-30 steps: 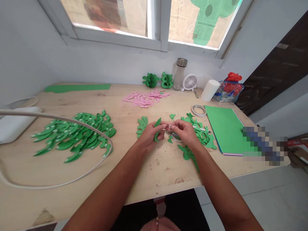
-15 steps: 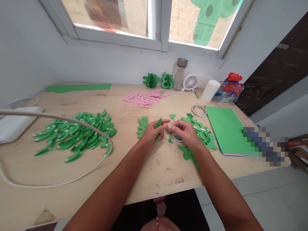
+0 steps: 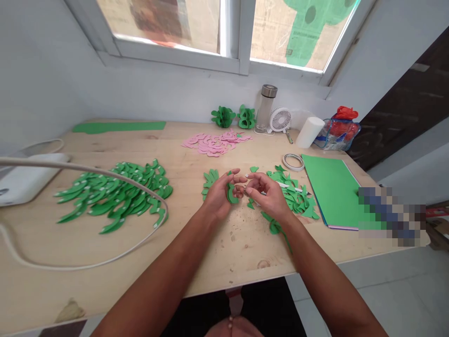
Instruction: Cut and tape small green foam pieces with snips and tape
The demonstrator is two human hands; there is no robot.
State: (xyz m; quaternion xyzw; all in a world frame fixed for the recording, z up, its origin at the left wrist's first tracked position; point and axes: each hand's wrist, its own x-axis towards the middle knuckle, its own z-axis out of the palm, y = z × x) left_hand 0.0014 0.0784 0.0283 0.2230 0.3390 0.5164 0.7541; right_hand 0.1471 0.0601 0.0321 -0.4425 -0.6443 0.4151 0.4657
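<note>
My left hand (image 3: 221, 194) is closed around a curved green paper cutout (image 3: 232, 194), part of which is hidden by the fingers. Close beside it, my right hand (image 3: 265, 191) has its thumb and fingers brought together; whatever they pinch is too small to make out. A tiny white piece (image 3: 246, 176) shows at its fingertips. Just left of my left hand lie several green leaf-shaped cutouts (image 3: 210, 180). Green paper scraps (image 3: 298, 199) and a white pen-like stick (image 3: 291, 186) lie to the right of my right hand. More green cutouts (image 3: 274, 225) are partly under my right forearm.
A heap of green cutouts with white patches (image 3: 122, 192) lies left, with a white cable (image 3: 154, 192) looping over it. Behind are pink cutouts (image 3: 213, 142), green paper figures (image 3: 223, 117), a bottle (image 3: 265, 110) and a fan (image 3: 280, 120). A tape roll (image 3: 293, 162) and green sheets (image 3: 331, 192) lie right.
The green cutout in my left hand has turned, its curved end now showing below the fingers. My right hand has shifted slightly, and the view has swung a little left.
</note>
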